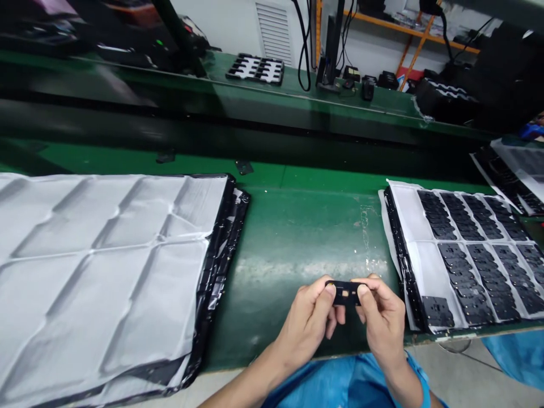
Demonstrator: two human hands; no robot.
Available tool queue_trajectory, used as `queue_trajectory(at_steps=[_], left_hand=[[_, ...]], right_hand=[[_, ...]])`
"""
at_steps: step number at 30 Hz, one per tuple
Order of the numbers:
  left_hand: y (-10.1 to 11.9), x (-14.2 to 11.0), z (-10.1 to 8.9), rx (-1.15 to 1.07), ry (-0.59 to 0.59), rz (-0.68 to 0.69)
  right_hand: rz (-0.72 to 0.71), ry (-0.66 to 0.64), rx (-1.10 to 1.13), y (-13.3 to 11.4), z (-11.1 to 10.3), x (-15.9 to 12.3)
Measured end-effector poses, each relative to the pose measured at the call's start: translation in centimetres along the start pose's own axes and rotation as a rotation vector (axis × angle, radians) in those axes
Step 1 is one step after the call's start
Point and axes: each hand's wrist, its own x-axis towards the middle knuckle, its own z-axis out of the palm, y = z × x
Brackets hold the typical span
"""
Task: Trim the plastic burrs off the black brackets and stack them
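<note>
Between my two hands, just above the front edge of the green bench, is a small flat black plate [346,293] with small cut-outs in it. My left hand [312,311] pinches its left end between thumb and fingers. Its right end is pinched by my right hand [382,314] in the same way. On the right, a tray [410,255] lined with white sheet holds rows of similar black plates [463,277]. One such plate [437,311] lies by itself in the tray's near left compartment.
A stack of black trays covered by a white sheet [127,272] fills the left of the green bench [297,238]. Two small dark pieces lie behind it. On the raised shelf stand a tray [256,69], a monitor stand [329,62] and cables. Blue clothing [516,354] shows at lower right.
</note>
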Motion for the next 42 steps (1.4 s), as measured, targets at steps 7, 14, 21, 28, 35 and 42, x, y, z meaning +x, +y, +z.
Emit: queue_trajectory(at_steps=[7, 14, 21, 28, 35, 42], left_hand=[[0.2, 0.0, -0.2, 0.02, 0.006, -0.017], [0.5, 0.7, 0.3, -0.083, 0.143, -0.191], [-0.5, -0.8, 0.3, -0.084, 0.083, -0.157], [-0.3, -1.3, -0.4, 0.163, 0.013, 0.038], [-0.3, -1.4, -0.6, 0.151, -0.064, 0.003], [-0.2, -1.1, -0.4, -0.054, -0.049, -0.162]], right_hand=[[-0.136, -0.016, -0.123, -0.3, -0.3, -0.2], [-0.193, -0.073, -0.154, -0.3, -0.1, -1.0], [0.165, -0.15, 0.074, -0.2, -0.7, -0.2], [0.194, -0.086, 0.097, -0.2, -0.4, -0.1], [0.249, -0.078, 0.158, 1.4, -0.5, 0.1], [0.301, -0.106, 0.169, 1.6, -0.6, 0.2]])
